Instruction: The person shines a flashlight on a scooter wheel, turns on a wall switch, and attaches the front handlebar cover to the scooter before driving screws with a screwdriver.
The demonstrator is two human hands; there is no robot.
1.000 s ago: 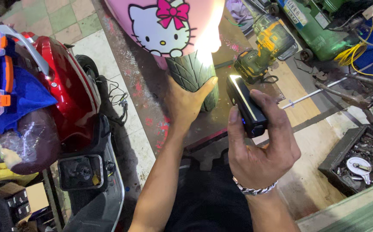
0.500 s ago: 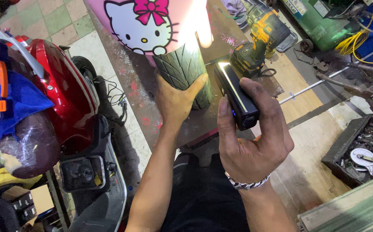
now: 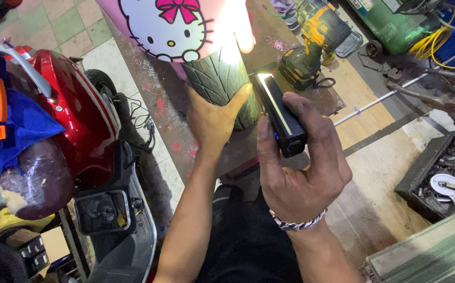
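My left hand (image 3: 213, 116) grips the tread of a small black tyre (image 3: 222, 78) that sits under a pink mudguard (image 3: 175, 23) with a white cartoon cat on it. My right hand (image 3: 298, 167) holds a black bar-shaped work light (image 3: 278, 114), lit end pointing at the tyre and mudguard. The light glares brightly on the pink surface. A metal chain bracelet (image 3: 296, 221) is on my right wrist.
A red scooter (image 3: 78, 118) stands at the left with blue cloth and an orange case on it. A yellow-black cordless drill (image 3: 314, 44) lies on the floor beyond the tyre. A green tank (image 3: 395, 23), yellow cable and a black parts tray (image 3: 437, 183) are at the right.
Both hands and the light sit slightly lower and closer in view. The view has shifted so the drill shows more fully. The grip on tyre and light is unchanged.
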